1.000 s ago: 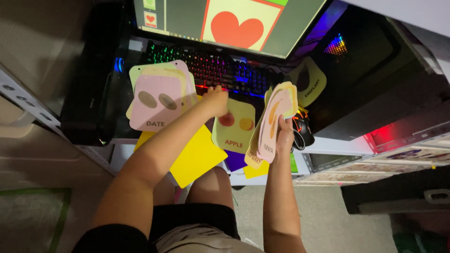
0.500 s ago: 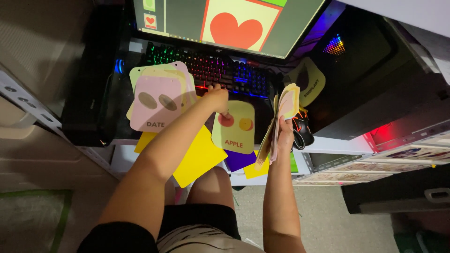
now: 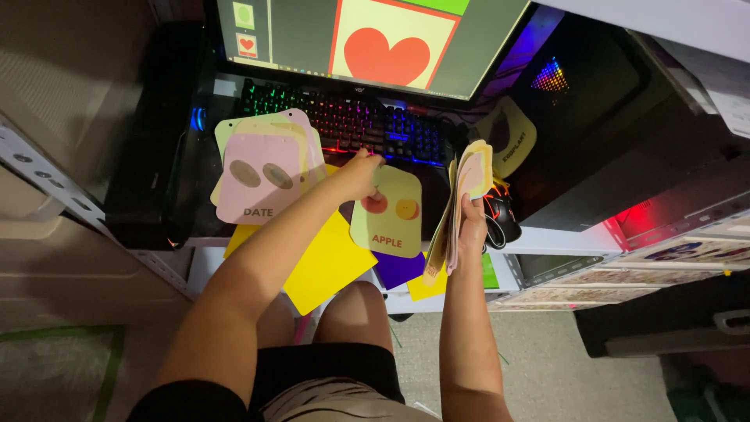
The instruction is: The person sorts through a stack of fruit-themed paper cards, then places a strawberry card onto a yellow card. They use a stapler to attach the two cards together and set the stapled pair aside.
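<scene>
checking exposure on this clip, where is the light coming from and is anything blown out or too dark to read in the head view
Head view: light comes mostly from the bright monitor, the rainbow-lit keyboard and a red glow at right; the left hand on the green fruit card and the right hand holding the card stack are evenly lit and sharp; the desk's far left and right edges sink into near black.

Dim room lit by the glowing monitor, edges murky.
</scene>
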